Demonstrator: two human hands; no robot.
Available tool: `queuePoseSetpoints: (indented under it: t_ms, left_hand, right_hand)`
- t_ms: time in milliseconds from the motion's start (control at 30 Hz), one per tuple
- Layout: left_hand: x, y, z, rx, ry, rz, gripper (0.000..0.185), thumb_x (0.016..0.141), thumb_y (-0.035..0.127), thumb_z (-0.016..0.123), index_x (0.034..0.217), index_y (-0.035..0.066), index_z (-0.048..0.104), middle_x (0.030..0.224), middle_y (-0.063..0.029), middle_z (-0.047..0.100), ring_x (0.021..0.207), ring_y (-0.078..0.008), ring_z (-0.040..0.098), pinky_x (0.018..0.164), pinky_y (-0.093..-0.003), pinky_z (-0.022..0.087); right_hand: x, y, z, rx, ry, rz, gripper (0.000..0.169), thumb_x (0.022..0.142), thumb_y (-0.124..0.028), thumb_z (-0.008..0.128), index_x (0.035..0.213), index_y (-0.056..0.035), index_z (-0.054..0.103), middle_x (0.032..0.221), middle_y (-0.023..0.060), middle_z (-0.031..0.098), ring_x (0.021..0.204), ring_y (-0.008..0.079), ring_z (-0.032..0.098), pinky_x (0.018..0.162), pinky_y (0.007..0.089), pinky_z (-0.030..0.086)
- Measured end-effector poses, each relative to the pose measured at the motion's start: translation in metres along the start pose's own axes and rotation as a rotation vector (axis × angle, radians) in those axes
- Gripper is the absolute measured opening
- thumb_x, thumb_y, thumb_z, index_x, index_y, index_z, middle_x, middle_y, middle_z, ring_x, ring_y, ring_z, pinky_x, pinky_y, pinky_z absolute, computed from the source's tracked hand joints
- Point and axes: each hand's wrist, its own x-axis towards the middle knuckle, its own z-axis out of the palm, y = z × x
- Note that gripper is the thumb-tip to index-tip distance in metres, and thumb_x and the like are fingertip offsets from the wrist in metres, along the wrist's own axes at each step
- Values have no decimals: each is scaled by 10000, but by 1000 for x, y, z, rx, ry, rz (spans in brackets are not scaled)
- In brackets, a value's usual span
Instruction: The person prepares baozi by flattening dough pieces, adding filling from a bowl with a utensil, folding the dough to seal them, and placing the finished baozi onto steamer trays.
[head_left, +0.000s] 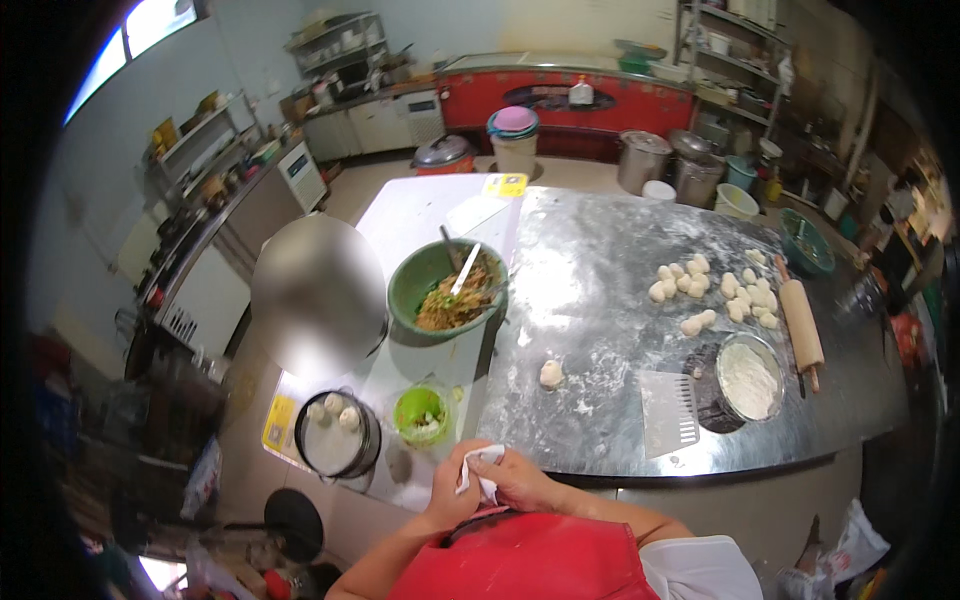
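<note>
Close to the red apron, my left hand and my right hand come together around a crumpled white tissue or cloth. Just beyond them is a bright green container with some chopped food inside. To its left, a round steamer has several white filled buns on its lining. A green bowl of minced filling stands farther back, with a white-handled utensil in it. One lone dough piece lies on the floured steel table.
Rightward on the steel table are several dough balls, a rolling pin, a slotted metal scraper and a bowl of flour. A blurred round shape covers the white table's left side. A black pan is at lower left.
</note>
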Motion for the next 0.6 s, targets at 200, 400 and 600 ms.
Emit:
queuePoseSetpoints:
  t_ms: [200, 400, 600]
  left_hand:
    - [4, -7, -16, 92, -119, 136, 304, 721, -62, 386, 1011, -9, 462, 873, -163, 511, 821, -286, 519, 751, -314, 404]
    - [1, -17, -30, -235, -292, -148, 315, 758, -19, 412, 1071, -5, 448, 873, -101, 526, 763, -176, 525, 683, -259, 415]
    - [3, -26, -34, -160, -198, 19, 313, 823, 82, 474, 1125, 21, 422, 829, -59, 527, 695, -122, 520, 608, -231, 421]
  right_hand:
    - [1, 2, 16, 92, 157, 134, 211, 861, -279, 472, 824, -78, 521, 654, -17, 525, 493, 47, 421, 417, 181, 315]
    - [-3, -9, 22, 175, 99, 158, 157, 867, -247, 469, 880, -91, 466, 611, -27, 475, 455, 43, 357, 386, 170, 268]
    - [-6, -11, 27, 157, 35, -79, 219, 856, -196, 485, 1006, -38, 477, 900, 28, 512, 721, 82, 511, 568, 180, 446]
